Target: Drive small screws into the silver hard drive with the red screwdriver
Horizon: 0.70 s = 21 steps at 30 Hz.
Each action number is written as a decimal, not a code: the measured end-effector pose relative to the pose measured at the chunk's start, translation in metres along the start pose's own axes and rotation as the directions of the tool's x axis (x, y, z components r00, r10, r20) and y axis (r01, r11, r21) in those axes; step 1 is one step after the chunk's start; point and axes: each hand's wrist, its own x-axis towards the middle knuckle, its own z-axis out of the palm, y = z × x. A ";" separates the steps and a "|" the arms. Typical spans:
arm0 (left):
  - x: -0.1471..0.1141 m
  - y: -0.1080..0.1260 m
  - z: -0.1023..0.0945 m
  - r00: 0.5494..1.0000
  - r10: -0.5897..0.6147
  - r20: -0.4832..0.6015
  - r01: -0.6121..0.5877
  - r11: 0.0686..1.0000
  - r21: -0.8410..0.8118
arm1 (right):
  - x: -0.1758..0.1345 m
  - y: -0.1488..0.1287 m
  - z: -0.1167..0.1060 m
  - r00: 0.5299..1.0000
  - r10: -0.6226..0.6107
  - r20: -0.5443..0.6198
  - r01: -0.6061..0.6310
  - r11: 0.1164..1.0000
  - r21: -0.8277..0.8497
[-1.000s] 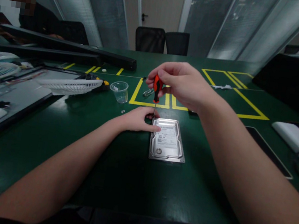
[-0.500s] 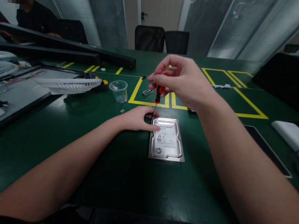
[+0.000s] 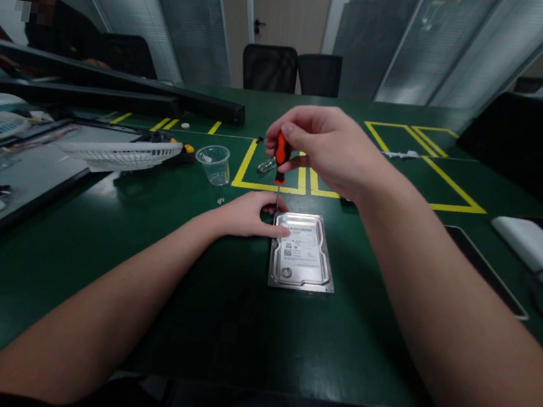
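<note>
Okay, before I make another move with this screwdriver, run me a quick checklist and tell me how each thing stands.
1. Left hand on the hard drive: ok, thumb over its left edge toward the far end.
2. Screwdriver in the right hand: ok, gripped by the handle, shaft pointing down.
3. Screwdriver tip seated in a screw: cannot tell, too small to see.
4. Drive label side up on the table: ok.
5. Loose small pieces inside the clear cup: not ok, they lie beside it.
</note>
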 end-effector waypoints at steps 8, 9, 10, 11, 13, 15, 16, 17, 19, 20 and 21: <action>0.000 0.003 0.000 1.000 -0.011 -0.001 0.011 1.000 0.001 | -0.003 0.000 -0.001 0.997 -0.053 -0.054 0.051 0.998 -0.037; 0.000 0.004 -0.001 1.000 -0.014 -0.003 0.014 1.000 0.004 | -0.004 -0.001 -0.001 0.998 -0.055 -0.033 0.054 0.998 -0.021; 0.000 0.005 -0.001 1.000 -0.015 -0.004 0.015 1.000 0.006 | -0.005 -0.003 0.000 0.998 -0.058 -0.007 0.058 0.998 -0.008; 0.000 0.006 -0.001 1.000 -0.016 -0.005 0.016 1.000 0.006 | -0.006 -0.004 0.000 0.998 -0.065 0.018 0.065 0.998 -0.001; 0.000 0.007 -0.001 1.000 -0.013 0.000 0.013 1.000 0.000 | -0.007 -0.006 0.000 0.995 -0.075 0.071 0.075 0.997 0.006; 0.000 0.006 0.000 1.000 -0.010 0.002 0.010 1.000 -0.010 | -0.006 -0.004 -0.001 0.991 -0.078 0.106 0.078 0.997 0.010; 0.000 0.005 0.000 1.000 -0.008 0.000 0.008 1.000 -0.013 | -0.005 -0.002 -0.002 0.990 -0.077 0.118 0.076 0.997 0.014; 0.000 0.004 0.000 1.000 -0.006 -0.002 0.006 1.000 -0.015 | -0.004 0.000 -0.002 0.989 -0.075 0.126 0.072 0.997 0.023; 0.000 0.003 0.000 1.000 0.001 -0.007 -0.001 1.000 -0.015 | -0.002 0.003 -0.003 0.990 -0.065 0.129 0.059 0.997 0.044; 0.000 0.003 0.001 1.000 0.004 -0.008 -0.005 1.000 -0.012 | 0.000 0.004 -0.003 0.991 -0.057 0.123 0.051 0.997 0.051; 0.000 0.003 0.001 1.000 0.005 -0.008 -0.005 1.000 -0.008 | 0.001 0.005 -0.003 0.993 -0.050 0.111 0.045 0.998 0.051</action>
